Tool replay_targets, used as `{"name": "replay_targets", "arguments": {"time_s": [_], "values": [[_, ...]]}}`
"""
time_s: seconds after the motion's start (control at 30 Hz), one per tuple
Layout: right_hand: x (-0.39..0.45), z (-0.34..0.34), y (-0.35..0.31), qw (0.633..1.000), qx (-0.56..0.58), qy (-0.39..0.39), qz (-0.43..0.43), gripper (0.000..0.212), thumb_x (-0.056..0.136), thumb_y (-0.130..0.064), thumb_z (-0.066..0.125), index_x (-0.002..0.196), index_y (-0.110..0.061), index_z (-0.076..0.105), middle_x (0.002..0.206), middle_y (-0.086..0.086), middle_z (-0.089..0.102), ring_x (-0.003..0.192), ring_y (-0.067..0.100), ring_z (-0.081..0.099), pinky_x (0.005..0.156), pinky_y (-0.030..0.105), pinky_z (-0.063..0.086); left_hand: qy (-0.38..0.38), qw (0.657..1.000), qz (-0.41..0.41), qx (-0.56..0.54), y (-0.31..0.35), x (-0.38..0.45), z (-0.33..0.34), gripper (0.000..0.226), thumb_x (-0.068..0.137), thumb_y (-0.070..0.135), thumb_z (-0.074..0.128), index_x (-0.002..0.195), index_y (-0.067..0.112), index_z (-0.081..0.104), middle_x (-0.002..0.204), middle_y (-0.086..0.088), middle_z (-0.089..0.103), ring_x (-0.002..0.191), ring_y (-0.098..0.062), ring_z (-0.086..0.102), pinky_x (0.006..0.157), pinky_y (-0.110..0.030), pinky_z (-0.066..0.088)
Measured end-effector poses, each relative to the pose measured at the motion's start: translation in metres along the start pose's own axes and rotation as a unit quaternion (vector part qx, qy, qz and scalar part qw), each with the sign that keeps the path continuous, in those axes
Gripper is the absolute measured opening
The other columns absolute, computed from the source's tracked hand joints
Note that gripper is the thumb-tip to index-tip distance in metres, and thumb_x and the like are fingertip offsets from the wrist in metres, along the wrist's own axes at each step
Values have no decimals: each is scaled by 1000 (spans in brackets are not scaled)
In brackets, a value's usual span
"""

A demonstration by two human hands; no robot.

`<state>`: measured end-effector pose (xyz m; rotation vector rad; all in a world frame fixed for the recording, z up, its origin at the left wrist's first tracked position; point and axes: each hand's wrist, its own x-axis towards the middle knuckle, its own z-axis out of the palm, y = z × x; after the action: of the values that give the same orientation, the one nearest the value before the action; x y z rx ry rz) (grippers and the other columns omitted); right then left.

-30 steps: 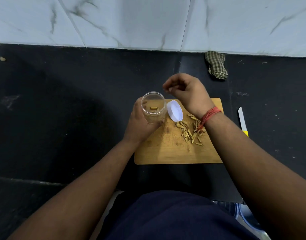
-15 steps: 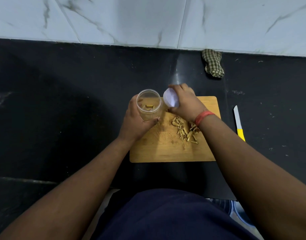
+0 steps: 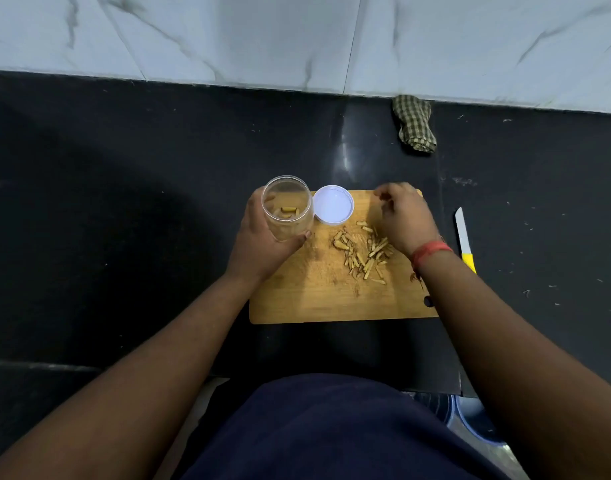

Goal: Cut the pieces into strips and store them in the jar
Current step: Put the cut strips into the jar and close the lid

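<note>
A clear plastic jar (image 3: 287,206) stands at the wooden cutting board's (image 3: 314,299) far left corner, with a few strips at its bottom. My left hand (image 3: 262,244) grips the jar from the left. A white lid (image 3: 333,204) lies flat on the board just right of the jar. A pile of pale cut strips (image 3: 361,252) is scattered over the board's middle. My right hand (image 3: 402,216) hovers over the board's far right part above the strips, fingers loosely curled and blurred; I see nothing held in it.
A knife (image 3: 465,239) with a yellow handle lies on the black counter right of the board. A checked cloth (image 3: 415,123) sits by the marble wall at the back. Small scraps dot the counter on the right.
My right hand let go of the white lid, which now lies flat beside the jar, and moved right over the strips. The left hand kept hold of the jar.
</note>
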<state>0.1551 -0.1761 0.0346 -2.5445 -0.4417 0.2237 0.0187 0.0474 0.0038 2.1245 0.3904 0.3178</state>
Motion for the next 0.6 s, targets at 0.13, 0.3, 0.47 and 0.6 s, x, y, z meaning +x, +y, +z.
{"name": "replay_targets", "arguments": {"time_s": [0.13, 0.3, 0.47, 0.6], "values": [[-39, -12, 12, 989, -104, -102, 32, 31, 100, -25, 49, 126, -10, 59, 122, 13, 52, 110, 32, 54, 94, 40, 47, 2, 1000, 2, -5, 0, -1, 2, 96, 72, 52, 85, 146, 23, 31, 144, 5, 44, 130, -8, 46, 102, -26, 44], [-67, 5, -5, 975, -160, -154, 20, 50, 95, -39, 57, 136, -11, 46, 128, 12, 41, 118, 30, 43, 99, 41, 42, 4, 1000, -3, 2, 0, 0, 2, 94, 73, 45, 86, 146, 23, 30, 143, 6, 44, 130, -5, 44, 100, -19, 39], [-65, 20, -16, 989, -103, -101, 3, 40, 98, -26, 52, 132, -6, 46, 128, 15, 43, 117, 32, 44, 99, 39, 42, 2, 1000, -4, 1, 0, 0, 2, 95, 73, 44, 86, 147, 23, 30, 144, 5, 44, 131, -9, 46, 101, -27, 44], [-52, 23, -15, 980, -195, -42, -20, 47, 97, -44, 49, 130, -11, 48, 124, 13, 48, 110, 29, 46, 92, 40, 46, 1, 1000, -1, 3, -1, 0, 2, 96, 72, 50, 84, 147, 26, 28, 145, 5, 43, 131, -11, 46, 99, -28, 45]]}}
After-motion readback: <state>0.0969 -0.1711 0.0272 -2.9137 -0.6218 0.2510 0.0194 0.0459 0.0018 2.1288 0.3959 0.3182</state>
